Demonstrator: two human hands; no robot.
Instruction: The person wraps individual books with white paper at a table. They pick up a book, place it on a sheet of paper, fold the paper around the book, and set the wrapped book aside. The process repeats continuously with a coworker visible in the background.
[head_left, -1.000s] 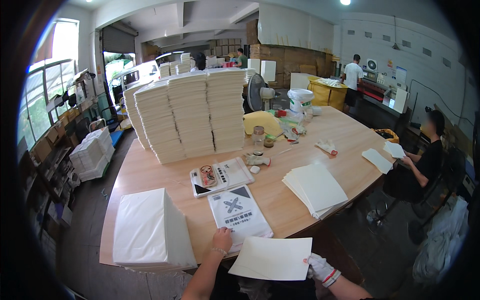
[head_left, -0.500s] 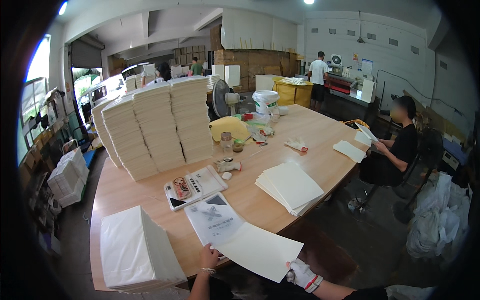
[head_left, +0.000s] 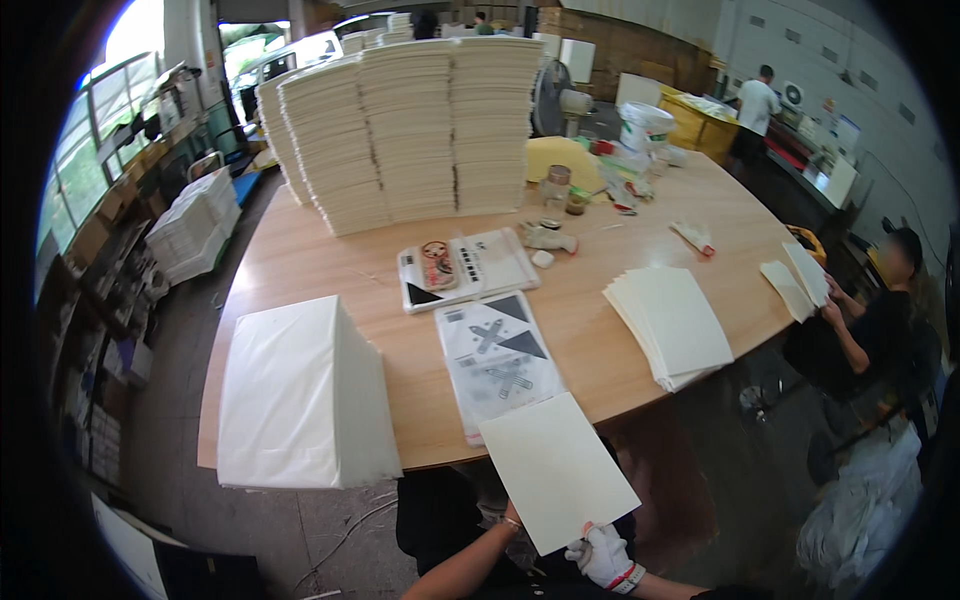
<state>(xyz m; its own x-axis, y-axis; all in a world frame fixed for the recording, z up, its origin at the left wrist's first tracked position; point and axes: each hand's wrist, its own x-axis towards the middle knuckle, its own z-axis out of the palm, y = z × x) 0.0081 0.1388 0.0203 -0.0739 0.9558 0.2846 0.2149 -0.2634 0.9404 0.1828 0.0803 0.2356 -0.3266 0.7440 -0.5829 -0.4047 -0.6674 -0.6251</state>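
A cream sheet or thin stack of paper (head_left: 560, 470) tilts over the table's near edge. My right hand (head_left: 603, 557), in a white glove, grips its near edge with fingers and thumb. My left hand (head_left: 513, 513) is bare and mostly hidden beneath the paper; its fingers do not show. The paper's far end overlaps flat printed clear plastic bags (head_left: 490, 365) with crossed-pencil pictures. Whether that end lies inside a bag or on top, I cannot tell. Beyond these rests a packet of more bags (head_left: 490, 262) with a patterned flat case (head_left: 437, 266) on it.
A wrapped paper block (head_left: 280, 395) stands at the near left, tall paper stacks (head_left: 410, 130) behind it. Fanned cream sheets (head_left: 680, 325) lie to the right. Gloves (head_left: 548, 238), a jar (head_left: 556, 185) and a fan (head_left: 550, 97) are farther back. A seated person (head_left: 880, 310) holds paper at the right.
The view has swung left and down. My left hand has gone from the bag's near edge to beneath the paper. My right hand still grips the paper, whose near end now points toward me.
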